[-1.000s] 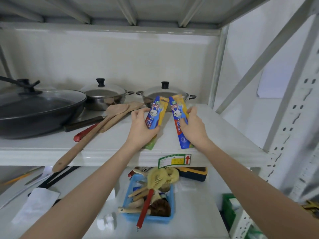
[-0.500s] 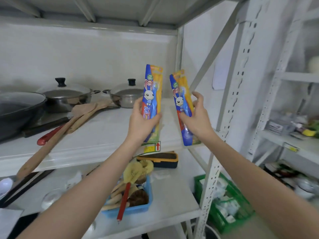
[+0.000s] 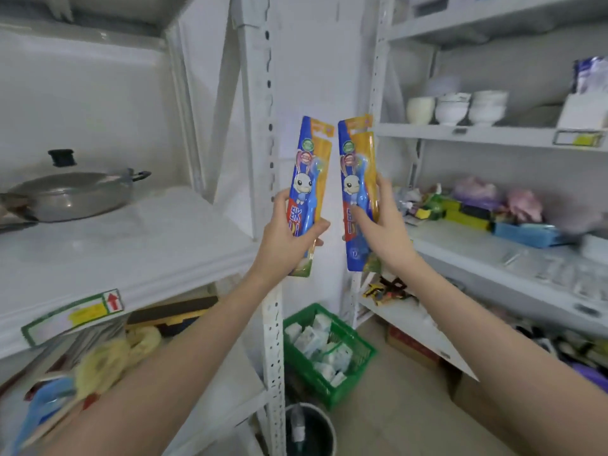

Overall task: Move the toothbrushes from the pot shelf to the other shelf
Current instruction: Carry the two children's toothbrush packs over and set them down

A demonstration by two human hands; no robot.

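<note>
Two packs are in the air, one per hand, both clear of the pot shelf point(image 3: 131, 245) and not yet over the other shelf point(image 3: 477, 258). The left hand point(image 3: 286, 238) is closed round the lower half of the left pack point(image 3: 306, 189), thumb across the front of the card and fingers behind it. The right hand point(image 3: 385, 225) pinches the right pack point(image 3: 355, 189) the same way, low down, with its fingers up the orange edge. Each pack stands close to upright, so most of its length sticks out above the grip and only a short tail hangs below. The two packs are near each other but apart.

The likely trouble is the path. The perforated post point(image 3: 271, 166) stands just behind the left pack, and a second post point(image 3: 375, 103) frames the shelf on the right; a tall top end swung sideways could clip either one and twist in the fingers. The card is thin and slick, and held low it has leverage against the grip, so a knock could pull it free toward the green basket point(image 3: 325, 353) below. The landing spot is another risk: the right shelf carries loose clutter point(image 3: 477, 205) at the back, and a pack dropped on the bare front edge could slide off. The view is blurred, so finer detail there is unclear.
</note>
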